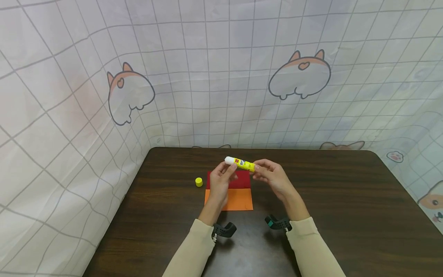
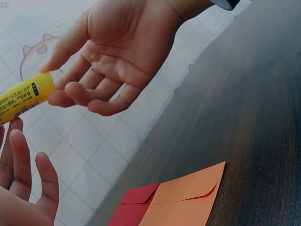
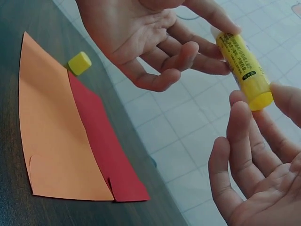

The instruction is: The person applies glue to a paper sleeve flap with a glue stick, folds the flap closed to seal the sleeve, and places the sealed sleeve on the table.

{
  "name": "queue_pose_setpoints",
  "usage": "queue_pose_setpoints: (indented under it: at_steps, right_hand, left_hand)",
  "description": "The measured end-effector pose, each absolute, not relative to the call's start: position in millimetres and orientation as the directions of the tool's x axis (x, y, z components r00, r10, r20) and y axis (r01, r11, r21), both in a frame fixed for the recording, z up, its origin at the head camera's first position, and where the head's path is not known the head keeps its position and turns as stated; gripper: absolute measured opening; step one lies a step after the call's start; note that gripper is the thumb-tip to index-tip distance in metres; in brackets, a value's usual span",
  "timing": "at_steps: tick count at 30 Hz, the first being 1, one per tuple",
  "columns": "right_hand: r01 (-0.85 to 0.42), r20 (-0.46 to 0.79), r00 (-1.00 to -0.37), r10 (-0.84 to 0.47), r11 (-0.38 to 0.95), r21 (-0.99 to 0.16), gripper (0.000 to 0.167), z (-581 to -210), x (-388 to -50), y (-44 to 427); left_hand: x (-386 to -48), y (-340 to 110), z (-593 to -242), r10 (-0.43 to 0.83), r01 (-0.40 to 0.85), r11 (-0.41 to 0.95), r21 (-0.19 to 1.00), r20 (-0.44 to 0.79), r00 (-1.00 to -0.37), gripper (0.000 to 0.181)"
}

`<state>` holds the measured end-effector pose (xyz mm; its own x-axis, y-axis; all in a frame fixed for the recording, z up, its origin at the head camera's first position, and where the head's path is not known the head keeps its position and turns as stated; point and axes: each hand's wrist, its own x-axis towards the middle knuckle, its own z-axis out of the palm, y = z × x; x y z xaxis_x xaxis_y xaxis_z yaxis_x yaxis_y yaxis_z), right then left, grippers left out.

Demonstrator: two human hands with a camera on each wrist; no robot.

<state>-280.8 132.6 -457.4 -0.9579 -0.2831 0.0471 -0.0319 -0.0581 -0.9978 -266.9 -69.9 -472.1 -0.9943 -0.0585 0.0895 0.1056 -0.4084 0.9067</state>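
A yellow glue stick (image 1: pixel 245 164) is held up above the table, its uncapped white end pointing left. My left hand (image 1: pixel 220 181) pinches it near the white end between thumb and fingers. At its yellow base, my right hand (image 1: pixel 275 179) pinches it with thumb and forefinger, the other fingers loosely bent, as the left wrist view shows. The glue stick's yellow cap (image 1: pixel 199 182) stands on the table to the left. Beneath the hands lie a red paper envelope (image 1: pixel 242 179) and an orange paper envelope (image 1: pixel 238 199), side by side, partly covered by my left hand and wrist.
The dark wooden table (image 1: pixel 346 215) extends to both sides of the arms. Behind it and on the left hangs a white gridded curtain (image 1: pixel 228 84) with cartoon animals. Each wrist wears a black band (image 1: pixel 225 230).
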Motion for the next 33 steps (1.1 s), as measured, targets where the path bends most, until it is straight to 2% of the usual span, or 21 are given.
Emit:
queue_pose_setpoints:
  at_steps: [6, 22, 33]
  right_hand:
    - [-0.067, 0.084, -0.962, -0.260, -0.072, -0.995, 0.023, -459.9, -281.0, 132.4]
    - [-0.173, 0.190, -0.955, -0.226, -0.095, -0.980, 0.032, -459.8, -279.1, 131.8]
    - [-0.121, 0.145, -0.953, -0.267, -0.104, -0.987, 0.032, -459.6, -279.7, 131.6]
  left_hand:
    - [-266.7, -70.5, -472.9, -0.060, 0.104, -0.406, 0.908, 0.087, -0.994, 0.026]
    - [-266.2, -69.4, -473.5, -0.057, 0.082, -0.400, 0.913, 0.065, -0.996, 0.028]
    - [-268.0, -69.8, -474.5, -0.058, 0.082, -0.412, 0.908, 0.064, -0.996, 0.029]
